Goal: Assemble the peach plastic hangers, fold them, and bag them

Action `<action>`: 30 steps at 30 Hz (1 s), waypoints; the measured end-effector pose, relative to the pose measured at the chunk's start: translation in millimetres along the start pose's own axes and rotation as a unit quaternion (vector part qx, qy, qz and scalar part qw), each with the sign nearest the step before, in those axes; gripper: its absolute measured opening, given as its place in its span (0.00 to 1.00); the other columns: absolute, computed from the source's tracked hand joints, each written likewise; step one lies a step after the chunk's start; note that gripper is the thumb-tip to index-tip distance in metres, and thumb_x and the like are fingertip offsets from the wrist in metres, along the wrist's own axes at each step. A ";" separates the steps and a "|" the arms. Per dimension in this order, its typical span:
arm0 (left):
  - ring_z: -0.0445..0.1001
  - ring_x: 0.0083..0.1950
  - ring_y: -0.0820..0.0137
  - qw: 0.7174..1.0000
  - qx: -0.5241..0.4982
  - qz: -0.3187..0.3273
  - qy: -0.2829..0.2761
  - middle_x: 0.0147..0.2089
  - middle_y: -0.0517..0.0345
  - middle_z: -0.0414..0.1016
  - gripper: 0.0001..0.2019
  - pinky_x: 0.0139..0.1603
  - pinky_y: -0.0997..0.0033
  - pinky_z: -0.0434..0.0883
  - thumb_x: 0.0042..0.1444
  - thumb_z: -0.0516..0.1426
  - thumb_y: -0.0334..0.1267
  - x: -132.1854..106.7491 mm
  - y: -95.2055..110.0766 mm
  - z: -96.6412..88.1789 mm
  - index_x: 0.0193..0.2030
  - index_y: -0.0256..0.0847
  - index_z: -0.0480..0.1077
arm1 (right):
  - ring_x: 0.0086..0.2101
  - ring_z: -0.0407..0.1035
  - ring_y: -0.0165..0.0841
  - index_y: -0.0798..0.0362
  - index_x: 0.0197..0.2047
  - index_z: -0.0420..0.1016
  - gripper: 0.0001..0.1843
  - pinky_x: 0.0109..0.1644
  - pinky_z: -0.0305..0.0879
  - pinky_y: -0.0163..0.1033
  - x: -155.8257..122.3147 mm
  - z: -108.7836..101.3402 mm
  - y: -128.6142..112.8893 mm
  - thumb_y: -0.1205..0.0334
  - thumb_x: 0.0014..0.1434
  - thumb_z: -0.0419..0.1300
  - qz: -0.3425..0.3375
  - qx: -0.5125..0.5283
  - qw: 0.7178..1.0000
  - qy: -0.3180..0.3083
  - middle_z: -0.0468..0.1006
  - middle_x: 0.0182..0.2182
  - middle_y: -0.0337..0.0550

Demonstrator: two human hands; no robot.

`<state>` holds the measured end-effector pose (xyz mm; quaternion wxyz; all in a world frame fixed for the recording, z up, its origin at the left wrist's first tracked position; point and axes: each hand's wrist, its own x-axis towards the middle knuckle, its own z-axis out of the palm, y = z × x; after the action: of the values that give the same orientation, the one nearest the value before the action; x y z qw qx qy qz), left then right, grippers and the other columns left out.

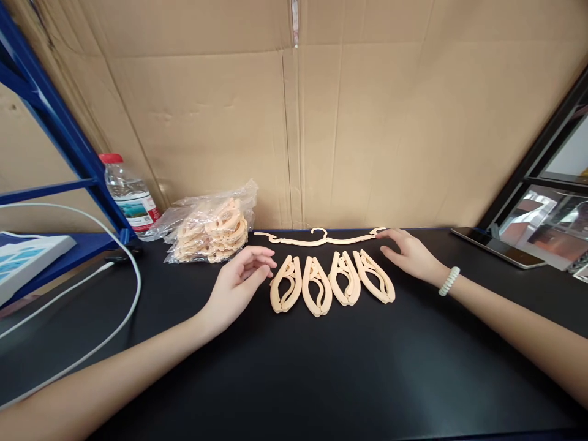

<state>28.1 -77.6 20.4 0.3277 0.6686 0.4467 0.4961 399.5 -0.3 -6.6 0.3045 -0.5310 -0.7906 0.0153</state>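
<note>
An unfolded peach-coloured plastic hanger (303, 242) lies at the back of the black table, its hook pointing to the wall. In front of it lies a row of several folded hangers (316, 286) of the same colour. My right hand (410, 252) is at the unfolded hanger's right end, with the index fingertip touching it or just over it; thumb and fingers are apart. My left hand (241, 282) hovers beside the leftmost folded hanger (285, 285). Its fingers are loosely curled, apart from the thumb, and nothing is in them.
A clear plastic bag (211, 226) of folded hangers stands at the back left, with a water bottle (133, 199) behind it. A white cable (138, 275) loops over the left side. At the right lies a phone (498, 247). A cardboard wall (367, 122) closes the back.
</note>
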 end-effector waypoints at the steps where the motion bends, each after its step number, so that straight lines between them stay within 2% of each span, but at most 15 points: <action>1: 0.75 0.37 0.67 1.000 -0.007 -0.015 0.010 0.38 0.57 0.75 0.11 0.44 0.63 0.73 0.54 0.60 0.41 2.0 -2.7 0.2 0.43 0.41 0.70 | 0.53 0.68 0.46 0.51 0.51 0.70 0.17 0.59 0.63 0.54 0.7 1.8 0.8 0.59 0.60 0.51 -0.008 -0.001 1.000 -0.003 0.74 0.52 0.51; 7: 0.75 0.35 0.67 0.996 -0.034 -0.074 0.049 0.36 0.56 0.76 0.12 0.43 0.64 0.72 0.49 0.62 0.41 7.8 -11.4 2.6 0.40 0.39 0.71 | 0.56 0.65 0.45 0.54 0.54 0.70 0.19 0.62 0.60 0.54 10.0 17.2 7.4 0.63 0.62 0.47 -0.046 -0.011 0.999 -0.017 0.74 0.52 0.54; 16: 0.75 0.36 0.67 0.995 -0.030 -0.096 -0.001 0.35 0.56 0.77 0.10 0.46 0.64 0.72 0.48 0.61 0.38 10.0 -8.5 4.4 0.38 0.39 0.72 | 0.57 0.63 0.47 0.60 0.57 0.68 0.22 0.63 0.60 0.55 16.3 26.8 16.8 0.65 0.64 0.45 -0.057 -0.044 0.997 -0.033 0.72 0.54 0.59; 20: 0.75 0.36 0.66 0.994 -0.031 -0.104 0.008 0.36 0.55 0.78 0.11 0.46 0.63 0.72 0.46 0.61 0.38 10.5 -9.3 4.0 0.37 0.39 0.72 | 0.61 0.60 0.48 0.61 0.61 0.65 0.24 0.65 0.57 0.56 17.1 29.9 23.1 0.65 0.65 0.44 -0.056 -0.051 0.996 -0.046 0.68 0.59 0.59; 25: 0.75 0.37 0.65 0.994 -0.030 -0.106 0.018 0.36 0.56 0.78 0.12 0.47 0.61 0.71 0.44 0.61 0.40 12.0 -12.7 3.5 0.37 0.39 0.73 | 0.64 0.55 0.46 0.54 0.65 0.62 0.26 0.68 0.54 0.57 19.8 34.9 32.6 0.62 0.66 0.43 -0.054 -0.056 0.995 -0.065 0.65 0.63 0.52; 30: 0.75 0.37 0.65 0.994 -0.031 -0.105 0.021 0.35 0.55 0.78 0.11 0.47 0.60 0.71 0.44 0.61 0.39 12.1 -13.8 3.3 0.36 0.39 0.73 | 0.66 0.51 0.48 0.55 0.67 0.59 0.28 0.67 0.53 0.59 20.7 36.7 36.2 0.58 0.67 0.42 -0.048 -0.061 0.994 -0.082 0.61 0.66 0.53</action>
<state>28.8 -61.1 11.8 0.3894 0.5965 0.5057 0.4865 406.1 44.1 -39.4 0.2062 -0.5071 -0.8369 -0.0045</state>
